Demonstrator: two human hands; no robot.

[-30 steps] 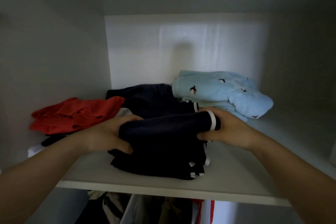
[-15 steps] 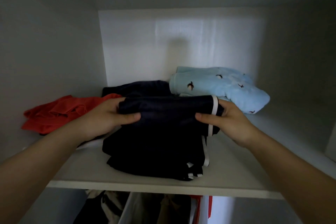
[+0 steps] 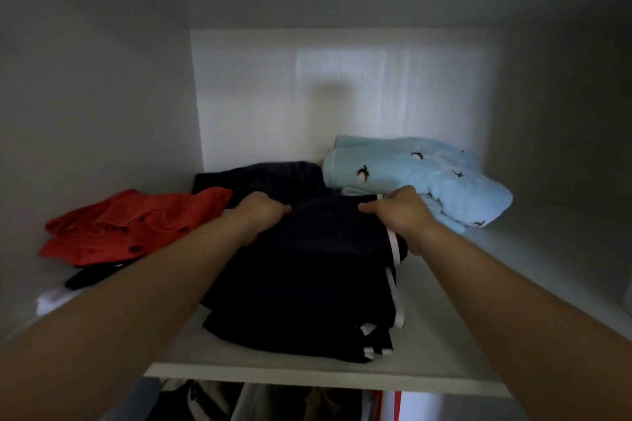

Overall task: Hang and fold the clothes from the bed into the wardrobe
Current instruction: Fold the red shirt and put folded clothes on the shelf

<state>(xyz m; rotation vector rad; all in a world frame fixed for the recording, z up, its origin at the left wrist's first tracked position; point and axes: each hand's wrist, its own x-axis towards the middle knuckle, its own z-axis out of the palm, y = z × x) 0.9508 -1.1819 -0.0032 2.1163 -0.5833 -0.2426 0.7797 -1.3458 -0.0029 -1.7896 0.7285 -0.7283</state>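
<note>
Both hands, the left hand [image 3: 260,212] and the right hand [image 3: 402,215], grip the far corners of a folded dark garment [image 3: 321,249] atop a dark pile on the wardrobe shelf [image 3: 444,335], between a red garment [image 3: 136,222] and a light blue one [image 3: 427,171].
</note>
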